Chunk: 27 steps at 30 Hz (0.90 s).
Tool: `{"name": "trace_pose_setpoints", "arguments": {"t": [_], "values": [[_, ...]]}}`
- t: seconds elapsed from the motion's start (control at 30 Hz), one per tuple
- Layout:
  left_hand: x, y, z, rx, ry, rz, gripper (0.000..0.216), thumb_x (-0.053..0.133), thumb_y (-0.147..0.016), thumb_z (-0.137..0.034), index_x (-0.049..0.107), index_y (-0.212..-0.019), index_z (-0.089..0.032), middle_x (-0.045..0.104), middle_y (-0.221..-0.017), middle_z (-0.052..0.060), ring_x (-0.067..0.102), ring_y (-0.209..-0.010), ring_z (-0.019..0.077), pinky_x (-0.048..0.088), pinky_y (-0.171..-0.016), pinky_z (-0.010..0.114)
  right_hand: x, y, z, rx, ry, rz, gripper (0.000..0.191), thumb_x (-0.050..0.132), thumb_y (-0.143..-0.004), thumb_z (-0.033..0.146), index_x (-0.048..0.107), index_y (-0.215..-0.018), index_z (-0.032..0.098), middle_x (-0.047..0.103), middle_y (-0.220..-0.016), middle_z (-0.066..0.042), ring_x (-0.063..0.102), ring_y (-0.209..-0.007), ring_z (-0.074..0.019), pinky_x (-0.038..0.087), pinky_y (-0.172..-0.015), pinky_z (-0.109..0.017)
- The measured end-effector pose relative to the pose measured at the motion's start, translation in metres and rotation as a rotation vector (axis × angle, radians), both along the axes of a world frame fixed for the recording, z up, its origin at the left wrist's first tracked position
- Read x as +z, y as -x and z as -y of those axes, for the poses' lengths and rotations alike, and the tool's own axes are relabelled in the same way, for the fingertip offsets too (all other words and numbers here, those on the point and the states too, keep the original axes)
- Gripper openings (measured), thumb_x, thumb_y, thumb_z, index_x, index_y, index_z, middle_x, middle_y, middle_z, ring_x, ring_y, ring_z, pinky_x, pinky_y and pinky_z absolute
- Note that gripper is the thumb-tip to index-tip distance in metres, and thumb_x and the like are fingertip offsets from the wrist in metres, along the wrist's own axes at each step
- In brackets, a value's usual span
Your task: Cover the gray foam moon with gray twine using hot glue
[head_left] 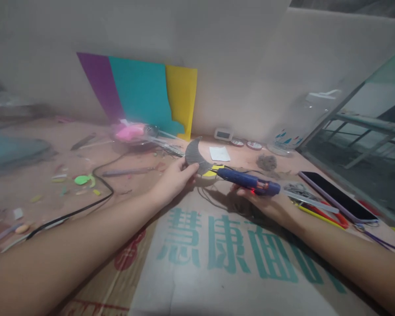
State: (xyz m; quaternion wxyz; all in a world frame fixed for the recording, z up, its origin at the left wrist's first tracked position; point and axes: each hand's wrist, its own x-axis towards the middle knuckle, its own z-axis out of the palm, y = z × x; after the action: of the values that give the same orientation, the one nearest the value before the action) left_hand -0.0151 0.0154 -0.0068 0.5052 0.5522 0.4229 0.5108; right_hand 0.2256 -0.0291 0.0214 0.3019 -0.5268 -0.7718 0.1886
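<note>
Between the thumb and fingers of my left hand [176,182] is a grey crescent-shaped piece [195,154], its pointed tip upward. My right hand [250,197] is wrapped round a dark blue hot glue gun [246,179] with a small red light glowing on it. The gun's nozzle points left and lies at the crescent's lower edge; whether they touch I cannot tell. A clear glue stick [311,202] sticks out of the gun's rear. Just behind the nozzle lies a small yellow piece [213,170]. Part of my right hand's fingers is in shadow.
Cardboard with green lettering [224,281] covers the near table. A phone [337,195] and red-handled pliers [340,217] lie right. Coloured sheets [141,90] lean on the wall. A clear plastic jar [291,123] stands back right. A black cable [75,214] crosses the left side among scraps.
</note>
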Motion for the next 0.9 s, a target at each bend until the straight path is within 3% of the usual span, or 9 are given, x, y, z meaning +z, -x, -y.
{"name": "trace_pose_setpoints", "arguments": {"t": [0.17,0.37,0.7,0.9], "values": [[-0.0040,0.0026,-0.0026,0.014,-0.055,-0.102,0.020,0.059,-0.082,-0.035,0.054,-0.073,-0.017,0.057,-0.063,-0.001,0.050,-0.054,0.0091,0.039,-0.050,0.021,-0.0043,0.0004,-0.0007,0.018,-0.035,0.014,0.026,0.065,-0.079,0.049,0.062,-0.081,0.023,0.068,-0.074,-0.002,0.064,-0.068,-0.0213,0.054,-0.063,-0.032],[-0.0035,0.0023,-0.0023,0.019,-0.035,-0.114,0.021,0.057,-0.082,-0.036,0.051,-0.073,-0.018,0.054,-0.062,-0.003,0.048,-0.053,0.0093,0.037,-0.050,0.022,-0.0024,0.0023,0.0014,0.014,-0.052,-0.009,0.018,0.063,-0.081,0.042,0.060,-0.079,0.024,0.068,-0.073,-0.002,0.065,-0.066,-0.0210,0.054,-0.062,-0.031],[-0.0001,0.0021,0.0015,0.002,-0.037,-0.140,0.023,0.056,-0.083,-0.037,0.050,-0.072,-0.018,0.053,-0.062,-0.003,0.048,-0.053,0.0094,0.036,-0.050,0.022,-0.0070,0.0022,-0.0019,0.010,-0.069,-0.012,0.031,0.063,-0.078,0.051,0.053,-0.068,0.023,0.058,-0.062,0.000,0.056,-0.058,-0.0181,0.047,-0.053,-0.029],[-0.0011,0.0030,0.0002,0.012,-0.090,-0.185,0.023,0.055,-0.084,-0.036,0.051,-0.070,-0.017,0.054,-0.062,-0.003,0.048,-0.056,0.0097,0.036,-0.053,0.023,-0.0068,0.0031,-0.0023,0.013,-0.070,-0.007,0.029,0.065,-0.077,0.048,0.054,-0.069,0.023,0.057,-0.061,0.001,0.055,-0.056,-0.0172,0.047,-0.053,-0.029]]}}
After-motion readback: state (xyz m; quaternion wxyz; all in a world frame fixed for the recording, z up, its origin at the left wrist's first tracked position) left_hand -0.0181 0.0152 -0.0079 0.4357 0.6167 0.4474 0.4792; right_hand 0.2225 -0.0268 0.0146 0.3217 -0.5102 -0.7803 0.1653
